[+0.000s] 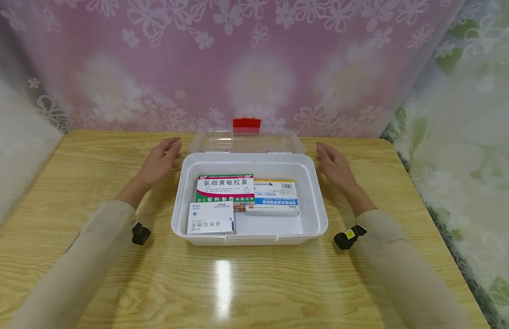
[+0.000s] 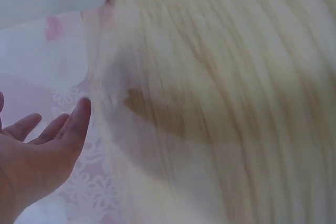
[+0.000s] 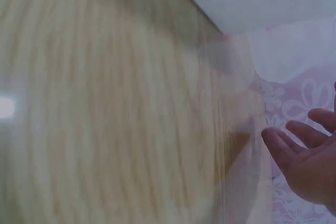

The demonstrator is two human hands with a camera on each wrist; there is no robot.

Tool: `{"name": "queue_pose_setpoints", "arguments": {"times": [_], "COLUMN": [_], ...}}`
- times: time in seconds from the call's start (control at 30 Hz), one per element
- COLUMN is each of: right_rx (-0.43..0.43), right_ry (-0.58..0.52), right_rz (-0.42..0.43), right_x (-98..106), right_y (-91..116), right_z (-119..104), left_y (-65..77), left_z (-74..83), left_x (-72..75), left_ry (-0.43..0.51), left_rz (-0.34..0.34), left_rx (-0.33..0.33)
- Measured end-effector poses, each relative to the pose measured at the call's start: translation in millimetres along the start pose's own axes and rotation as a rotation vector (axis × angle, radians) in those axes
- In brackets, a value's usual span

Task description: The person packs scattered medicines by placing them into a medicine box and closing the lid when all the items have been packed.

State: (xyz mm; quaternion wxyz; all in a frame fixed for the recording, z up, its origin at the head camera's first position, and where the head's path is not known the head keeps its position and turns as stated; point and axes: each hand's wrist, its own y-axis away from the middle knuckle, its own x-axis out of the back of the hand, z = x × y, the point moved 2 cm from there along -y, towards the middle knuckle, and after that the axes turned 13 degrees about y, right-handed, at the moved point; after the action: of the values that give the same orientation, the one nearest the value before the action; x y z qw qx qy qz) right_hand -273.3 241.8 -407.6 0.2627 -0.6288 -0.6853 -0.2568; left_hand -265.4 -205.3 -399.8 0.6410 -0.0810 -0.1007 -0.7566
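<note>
A white plastic storage box [image 1: 250,240] stands on the table with its clear lid [image 1: 213,139] tipped back behind it. Inside lie a green, white and red medicine box [image 1: 225,185], a white medicine box [image 1: 211,219] at the front left, and a white, blue and yellow one [image 1: 275,201] on the right. Between them shows a sliver of a reddish-brown item [image 1: 239,208], mostly covered. My left hand [image 1: 158,161] is at the box's left back corner, fingers loosely bent, holding nothing. Across from it, my right hand [image 1: 335,168] is beside the right back corner, likewise holding nothing.
The red latch [image 1: 246,123] on the lid's far edge points up near the pink flowered curtain [image 1: 258,68] behind the table. Wood-grained tabletop [image 1: 163,283] surrounds the box. A green and white flowered cloth [image 1: 476,160] hangs along the right side.
</note>
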Motion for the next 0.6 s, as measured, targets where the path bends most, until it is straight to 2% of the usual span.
{"name": "queue_pose_setpoints", "arguments": {"times": [0.13, 0.33, 0.43, 0.6], "right_rx": [-0.101, -0.268, -0.288, -0.303], "right_ry": [-0.244, -0.52, -0.582, -0.564], "right_rz": [-0.05, -0.14, -0.181, -0.191], "right_x": [-8.0, -16.9, -20.6, -23.5], "right_y": [-9.7, -21.7, -23.9, -24.6], "right_z": [-5.6, -14.4, -17.7, -21.1], "left_y": [-8.2, -16.9, -21.2, -26.4], "left_z": [-1.1, 1.5, 2.1, 2.4], "left_x": [-7.5, -14.5, -17.1, -20.7], "left_ry": [0.237, 0.431, 0.517, 0.643], "left_rz": [-0.004, -0.028, -0.036, -0.008], "left_rx": [0.09, 0.232, 0.283, 0.355]}}
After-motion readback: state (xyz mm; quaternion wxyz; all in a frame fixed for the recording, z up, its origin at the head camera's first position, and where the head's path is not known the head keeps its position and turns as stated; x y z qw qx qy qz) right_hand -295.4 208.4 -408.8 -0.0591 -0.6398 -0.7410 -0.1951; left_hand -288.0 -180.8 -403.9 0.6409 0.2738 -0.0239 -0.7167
